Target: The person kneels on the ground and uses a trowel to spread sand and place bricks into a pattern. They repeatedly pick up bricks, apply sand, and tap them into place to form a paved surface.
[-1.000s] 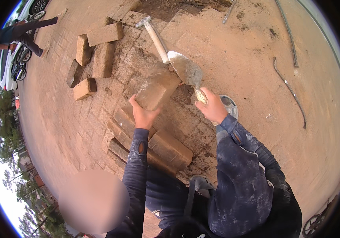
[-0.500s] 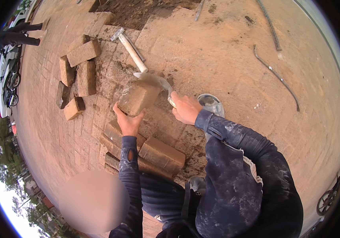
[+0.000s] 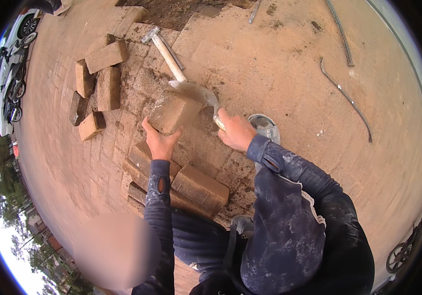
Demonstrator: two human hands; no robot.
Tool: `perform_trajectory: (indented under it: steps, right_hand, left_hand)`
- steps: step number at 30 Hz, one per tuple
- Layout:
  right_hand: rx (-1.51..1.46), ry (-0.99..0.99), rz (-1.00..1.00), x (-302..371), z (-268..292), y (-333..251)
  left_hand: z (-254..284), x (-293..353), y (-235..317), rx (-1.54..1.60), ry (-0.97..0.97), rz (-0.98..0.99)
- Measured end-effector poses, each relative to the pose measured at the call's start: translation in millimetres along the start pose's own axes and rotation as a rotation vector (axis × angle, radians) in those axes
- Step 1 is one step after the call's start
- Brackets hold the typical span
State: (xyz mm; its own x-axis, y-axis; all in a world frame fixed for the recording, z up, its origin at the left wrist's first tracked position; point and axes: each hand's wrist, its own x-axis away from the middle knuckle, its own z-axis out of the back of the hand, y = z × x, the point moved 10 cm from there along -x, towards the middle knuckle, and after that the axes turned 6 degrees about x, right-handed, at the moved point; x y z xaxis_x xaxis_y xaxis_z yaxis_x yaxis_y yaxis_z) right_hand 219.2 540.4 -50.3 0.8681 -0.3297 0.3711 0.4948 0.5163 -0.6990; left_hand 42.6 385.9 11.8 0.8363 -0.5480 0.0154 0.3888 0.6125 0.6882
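Observation:
My left hand (image 3: pixel 163 142) grips a tan paving brick (image 3: pixel 174 114) from its near side, thumb and fingers spread around it. The brick is tilted above the ground, just beyond the stacked bricks. In my right hand (image 3: pixel 236 132) is a trowel, closed around its short handle. The trowel's curved metal blade (image 3: pixel 202 93) lies along the brick's far right edge and looks to touch it. A hammer (image 3: pixel 170 58) with a pale wooden handle lies beyond the blade, the handle's end close to it.
Stacked bricks (image 3: pixel 201 189) sit in front of my legs. Several loose bricks (image 3: pixel 108 88) lie to the left. Dug-up soil (image 3: pixel 181 14) shows at the far edge. Two bent metal rods (image 3: pixel 346 96) lie right. Parked motorbikes (image 3: pixel 18 91) and a white car stand far left.
The trowel blade, blurred across the brick's top before, now sits farther right along its far edge. The brick has turned slightly. The person at the upper left has mostly left the view.

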Motion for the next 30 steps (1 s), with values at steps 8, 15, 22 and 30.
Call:
perform_trajectory:
  steps: [8,15,22,30]
  right_hand:
    - [0.074,-0.091,-0.024,11,27,-32]
    - [0.076,-0.066,-0.036,-13,4,-8]
    - [0.136,-0.095,-0.111,-24,-13,34]
    - [-0.534,-0.309,-0.069,15,86,-51]
  left_hand:
    - [4,2,1,-0.005,-0.065,0.076]
    - [5,-2,-5,-0.054,-0.066,0.076]
    - [-1,-3,1,0.089,-0.093,0.114]
    - [15,52,-58,0.357,-0.04,0.181]
